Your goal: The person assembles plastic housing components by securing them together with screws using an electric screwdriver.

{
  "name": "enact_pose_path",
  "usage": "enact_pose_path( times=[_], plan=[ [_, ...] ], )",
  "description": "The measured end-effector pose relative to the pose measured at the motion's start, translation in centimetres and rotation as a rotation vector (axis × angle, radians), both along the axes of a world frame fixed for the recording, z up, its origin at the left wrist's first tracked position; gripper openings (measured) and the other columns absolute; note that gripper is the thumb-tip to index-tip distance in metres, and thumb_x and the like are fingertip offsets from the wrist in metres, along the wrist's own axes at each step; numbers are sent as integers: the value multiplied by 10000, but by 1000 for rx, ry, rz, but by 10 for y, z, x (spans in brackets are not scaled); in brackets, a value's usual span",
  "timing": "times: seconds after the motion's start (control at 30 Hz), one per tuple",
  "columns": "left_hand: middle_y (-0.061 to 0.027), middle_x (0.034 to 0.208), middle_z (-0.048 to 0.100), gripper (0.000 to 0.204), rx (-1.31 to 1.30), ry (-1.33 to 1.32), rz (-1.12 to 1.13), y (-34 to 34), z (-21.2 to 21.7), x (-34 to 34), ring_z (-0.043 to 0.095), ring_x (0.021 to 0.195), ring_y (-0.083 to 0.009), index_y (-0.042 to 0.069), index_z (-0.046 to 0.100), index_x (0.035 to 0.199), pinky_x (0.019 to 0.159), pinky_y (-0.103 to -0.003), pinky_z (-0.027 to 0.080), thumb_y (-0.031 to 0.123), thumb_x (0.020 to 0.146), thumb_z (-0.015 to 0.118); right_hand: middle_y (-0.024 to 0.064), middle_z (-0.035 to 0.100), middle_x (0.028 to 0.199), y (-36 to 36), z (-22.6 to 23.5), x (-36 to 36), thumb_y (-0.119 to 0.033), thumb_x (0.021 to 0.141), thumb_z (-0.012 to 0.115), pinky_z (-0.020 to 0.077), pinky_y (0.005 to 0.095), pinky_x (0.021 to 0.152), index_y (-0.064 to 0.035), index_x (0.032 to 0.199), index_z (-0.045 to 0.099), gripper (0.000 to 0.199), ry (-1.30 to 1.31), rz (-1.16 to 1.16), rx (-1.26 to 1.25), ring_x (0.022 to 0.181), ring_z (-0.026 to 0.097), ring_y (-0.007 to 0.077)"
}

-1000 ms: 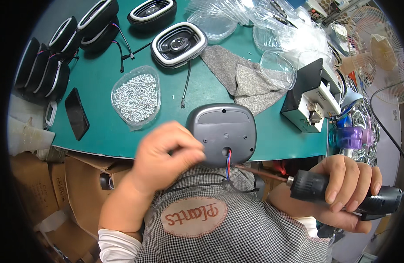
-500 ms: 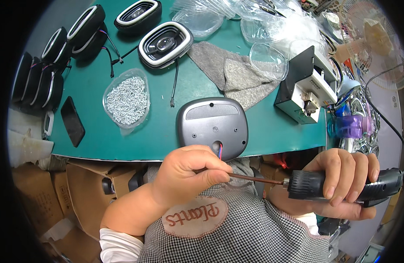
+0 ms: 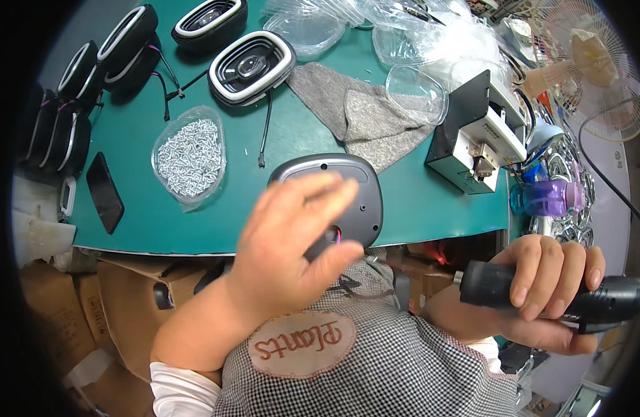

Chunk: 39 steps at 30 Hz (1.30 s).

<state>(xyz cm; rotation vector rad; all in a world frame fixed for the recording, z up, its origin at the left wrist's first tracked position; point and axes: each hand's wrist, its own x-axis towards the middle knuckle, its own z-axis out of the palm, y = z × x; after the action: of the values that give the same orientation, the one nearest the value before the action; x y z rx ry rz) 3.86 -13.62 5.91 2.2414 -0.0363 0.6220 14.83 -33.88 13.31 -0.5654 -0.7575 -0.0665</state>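
Held upright near the table's front edge, or lying on it, is a dark grey rounded plastic housing (image 3: 367, 191), with holes and coloured wires at its lower opening. My left hand (image 3: 285, 226) is over its left part, fingers stretched out and somewhat blurred; it seems to hold nothing. On the right, my right hand (image 3: 552, 281) wraps around the black electric screwdriver (image 3: 483, 286). Its long bit points left toward the housing's lower edge, smeared by motion. Left of the housing, small silver screws (image 3: 190, 158) fill a clear plastic tub (image 3: 157, 142).
Speaker units (image 3: 252, 67) with white rims stand at the back and left. A black phone (image 3: 105, 193) lies at left. Grey cloth (image 3: 379, 121), clear plastic lids (image 3: 417, 94), a metal-and-black device (image 3: 476, 139), a purple bottle (image 3: 545, 198) and a fan (image 3: 591, 59) occupy the right.
My left hand has let go of the screwdriver bit, opened, and risen over the housing. The right hand keeps its grip on the screwdriver, now slightly farther right. The view has shifted a little.
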Motion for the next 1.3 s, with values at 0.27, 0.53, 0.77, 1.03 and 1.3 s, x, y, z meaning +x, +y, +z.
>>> enact_pose_path(
  times=[0.27,0.53,0.77,1.03,1.3],
  plan=[
    [-182,1371,509,708,346,211,13,-15,-14,19,441,1305,-391,137,644,1242,1072,-601,295,383,605,832,38,602,803,2,-9,12,-566,774,737,545,270,564,-51,1146,477,686,-321,38,-395,600,632,151],
    [-174,1378,508,738,354,189,34,-15,-19,18,455,1294,-380,136,637,1247,1076,-595,290,389,583,841,74,605,790,21,-26,16,-591,773,743,515,305,530,-52,1131,465,705,-283,113,-432,602,631,195],
    [-169,1374,517,741,321,183,26,-17,-19,19,467,1284,-376,132,648,1230,1074,-586,298,382,559,841,97,604,762,36,-46,16,-585,753,767,503,342,506,-42,1084,466,703,-301,176,-514,550,607,228],
    [-164,1373,525,727,313,195,37,-18,-20,19,479,1275,-370,135,660,1208,1070,-586,302,395,553,838,64,608,724,33,-49,32,-576,776,750,517,324,481,-60,1048,483,642,-416,346,-523,524,617,202],
    [-161,1380,523,712,288,195,44,-16,-19,19,482,1278,-353,137,665,1198,1070,-580,311,398,556,829,58,611,687,41,-54,34,-571,781,748,503,293,430,-61,989,504,603,-386,395,-457,483,604,174]
  ],
)
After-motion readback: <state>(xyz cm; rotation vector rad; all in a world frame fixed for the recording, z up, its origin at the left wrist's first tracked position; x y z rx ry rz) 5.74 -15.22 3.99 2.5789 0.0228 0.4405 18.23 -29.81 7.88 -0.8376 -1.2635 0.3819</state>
